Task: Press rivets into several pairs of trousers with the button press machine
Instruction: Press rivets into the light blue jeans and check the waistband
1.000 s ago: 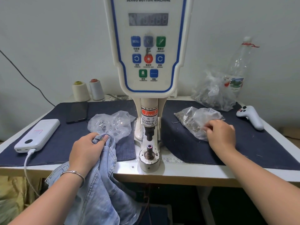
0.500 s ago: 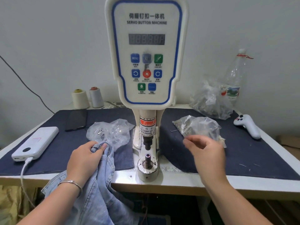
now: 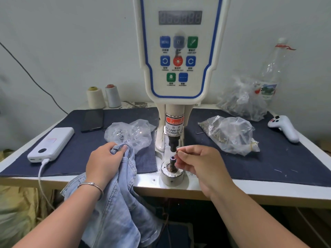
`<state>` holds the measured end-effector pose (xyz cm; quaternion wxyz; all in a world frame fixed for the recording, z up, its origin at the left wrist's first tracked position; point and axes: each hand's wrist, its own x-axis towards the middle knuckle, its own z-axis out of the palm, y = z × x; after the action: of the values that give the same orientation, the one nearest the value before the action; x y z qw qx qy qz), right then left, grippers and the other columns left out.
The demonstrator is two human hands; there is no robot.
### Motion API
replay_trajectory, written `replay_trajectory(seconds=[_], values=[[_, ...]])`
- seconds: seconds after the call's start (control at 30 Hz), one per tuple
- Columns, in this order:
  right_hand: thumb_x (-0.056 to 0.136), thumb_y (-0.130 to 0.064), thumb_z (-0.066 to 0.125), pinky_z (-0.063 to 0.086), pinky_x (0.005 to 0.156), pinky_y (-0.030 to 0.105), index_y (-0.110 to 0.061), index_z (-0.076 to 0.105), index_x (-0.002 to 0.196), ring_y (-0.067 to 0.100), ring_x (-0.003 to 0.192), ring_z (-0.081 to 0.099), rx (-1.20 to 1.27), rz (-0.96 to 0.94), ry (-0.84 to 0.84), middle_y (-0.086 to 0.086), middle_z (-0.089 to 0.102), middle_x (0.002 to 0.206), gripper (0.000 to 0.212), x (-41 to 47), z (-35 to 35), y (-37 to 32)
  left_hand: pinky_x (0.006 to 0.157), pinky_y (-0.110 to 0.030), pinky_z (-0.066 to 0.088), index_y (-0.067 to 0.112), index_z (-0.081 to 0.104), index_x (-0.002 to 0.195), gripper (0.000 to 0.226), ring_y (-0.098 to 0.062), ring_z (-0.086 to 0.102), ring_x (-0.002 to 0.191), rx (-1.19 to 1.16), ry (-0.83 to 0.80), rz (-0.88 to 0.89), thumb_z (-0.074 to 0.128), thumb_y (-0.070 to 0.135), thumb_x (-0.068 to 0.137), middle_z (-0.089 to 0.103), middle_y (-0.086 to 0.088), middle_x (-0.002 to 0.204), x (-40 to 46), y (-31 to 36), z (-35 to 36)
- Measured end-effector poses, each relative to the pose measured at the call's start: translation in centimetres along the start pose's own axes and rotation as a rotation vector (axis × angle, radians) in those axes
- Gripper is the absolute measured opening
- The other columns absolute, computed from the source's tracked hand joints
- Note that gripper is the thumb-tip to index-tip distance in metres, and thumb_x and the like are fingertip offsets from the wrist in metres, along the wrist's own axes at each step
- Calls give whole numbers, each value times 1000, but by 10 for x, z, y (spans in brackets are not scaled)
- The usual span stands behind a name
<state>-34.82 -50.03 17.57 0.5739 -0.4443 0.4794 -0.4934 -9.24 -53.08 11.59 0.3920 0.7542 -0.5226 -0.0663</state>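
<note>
The white servo button press machine (image 3: pixel 180 51) stands at the table's middle, its black upper punch (image 3: pixel 173 144) above the lower die post (image 3: pixel 172 161). My right hand (image 3: pixel 198 162) pinches a tiny rivet (image 3: pixel 177 150) between thumb and forefinger, right beside the punch tip and just above the die. My left hand (image 3: pixel 105 162) grips a bunched fold of light-blue denim trousers (image 3: pixel 116 212) at the table's front edge, left of the machine; the rest of them hangs down below the table.
A clear bag of rivets (image 3: pixel 231 136) lies right of the machine, another clear bag (image 3: pixel 130 133) left of it, a larger bag (image 3: pixel 241 99) and a plastic bottle (image 3: pixel 270 72) at the back right. A white controller (image 3: pixel 284 128), power bank (image 3: pixel 52 144), phone (image 3: pixel 93 120) and two thread cones (image 3: pixel 103 95) lie around.
My right hand left the rivet bag on the right and moved left to the machine's punch, now pinching a rivet. The left hand kept its hold on the trousers.
</note>
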Motion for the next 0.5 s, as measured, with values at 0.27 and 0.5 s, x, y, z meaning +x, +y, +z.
replay_trajectory(seconds=[0.27, 0.5], values=[[89, 2, 63, 47, 40, 16, 2, 67, 87, 11, 52, 66, 262, 387, -4, 8, 68, 66, 4, 8, 0, -6, 54, -32, 38, 13, 59, 65, 42, -21, 55, 65, 16, 4, 4, 61, 45, 93, 61, -1, 61, 1, -2, 2], [87, -1, 67, 36, 30, 13, -1, 61, 92, 11, 49, 66, 375, 564, -26, 7, 66, 62, 7, 9, 2, -10, 52, -31, 35, 15, 58, 63, 42, -19, 53, 63, 17, 17, 7, 62, 44, 93, 60, 0, 60, 1, -2, 2]])
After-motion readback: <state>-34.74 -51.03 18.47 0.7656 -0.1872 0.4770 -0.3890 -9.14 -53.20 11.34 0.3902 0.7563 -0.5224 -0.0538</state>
